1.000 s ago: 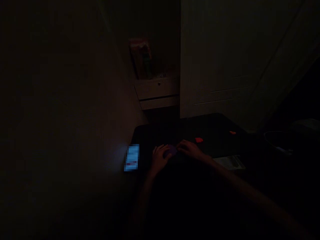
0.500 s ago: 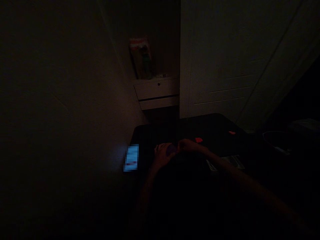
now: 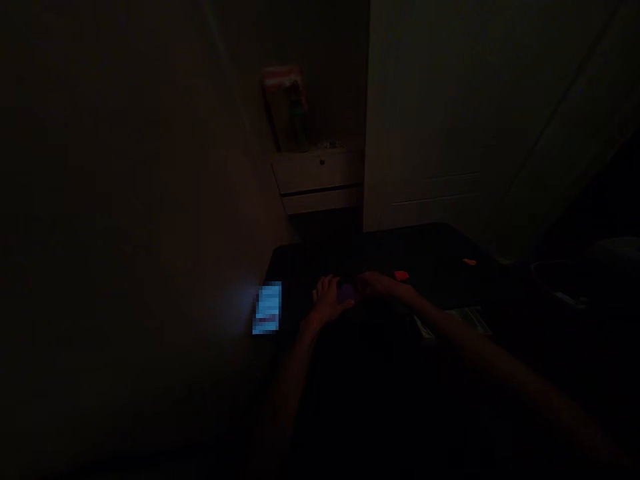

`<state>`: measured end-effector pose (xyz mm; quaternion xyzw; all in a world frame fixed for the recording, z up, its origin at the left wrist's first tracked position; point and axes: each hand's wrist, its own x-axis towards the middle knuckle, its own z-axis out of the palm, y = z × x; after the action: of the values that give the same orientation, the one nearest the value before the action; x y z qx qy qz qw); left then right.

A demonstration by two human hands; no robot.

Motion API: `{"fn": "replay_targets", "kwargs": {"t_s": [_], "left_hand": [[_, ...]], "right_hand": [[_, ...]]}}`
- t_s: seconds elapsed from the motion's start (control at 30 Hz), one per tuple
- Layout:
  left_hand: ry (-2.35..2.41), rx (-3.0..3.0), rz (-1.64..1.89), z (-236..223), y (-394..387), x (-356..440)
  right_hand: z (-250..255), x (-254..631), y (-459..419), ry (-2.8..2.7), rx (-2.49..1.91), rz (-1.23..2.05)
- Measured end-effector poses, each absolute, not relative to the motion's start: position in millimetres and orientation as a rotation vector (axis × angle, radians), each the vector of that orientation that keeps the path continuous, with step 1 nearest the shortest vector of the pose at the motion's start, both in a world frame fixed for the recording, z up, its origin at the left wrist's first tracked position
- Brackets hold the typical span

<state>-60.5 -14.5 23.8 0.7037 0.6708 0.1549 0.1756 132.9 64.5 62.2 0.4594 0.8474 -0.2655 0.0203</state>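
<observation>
The view is very dark. My left hand (image 3: 329, 300) is curled round the left side of a rounded purple object (image 3: 346, 291), whose kind I cannot make out. My right hand (image 3: 374, 285) is at the right side of that object, its fingers bent toward it; whether they pinch anything is lost in the dark. Both hands are over a dark table (image 3: 430, 240). Just past my right hand lies a small red piece (image 3: 401, 275). Farther right on the table is a smaller orange-red piece (image 3: 469, 262).
A lit, pixelated screen (image 3: 267, 308) lies at the table's left edge by the wall (image 3: 150, 200). Flat printed sheets (image 3: 473, 320) lie partly under my right forearm. Behind the table stand a drawer unit (image 3: 320, 175) with a box-like item (image 3: 283, 110) on top, and a pale panel (image 3: 425, 133).
The picture has grown darker and the view has shifted slightly. My right hand is closer against the purple object. My left hand still holds it, with fingers a little more spread.
</observation>
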Motion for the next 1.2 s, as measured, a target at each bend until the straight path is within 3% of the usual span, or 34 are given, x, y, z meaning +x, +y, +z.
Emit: {"fn": "replay_targets", "kwargs": {"t_s": [0.2, 0.63, 1.0, 1.2], "left_hand": [[1.931, 1.909, 0.307, 26.1, -9.1, -61.3], [1.843, 1.988, 0.455, 21.1, -19.0, -71.7], [1.918, 1.862, 0.335, 34.1, -7.8, -68.3], [1.817, 1.873, 0.506, 28.4, -8.3, -85.0]], "right_hand": [[63.6, 123.3, 78.2, 2.595, 1.340, -0.833], [63.2, 122.5, 73.4, 2.565, 1.376, -0.811], [76.6, 112.0, 71.2, 2.498, 1.334, -0.838], [74.4, 108.0, 65.4, 2.460, 1.380, -0.820]]}}
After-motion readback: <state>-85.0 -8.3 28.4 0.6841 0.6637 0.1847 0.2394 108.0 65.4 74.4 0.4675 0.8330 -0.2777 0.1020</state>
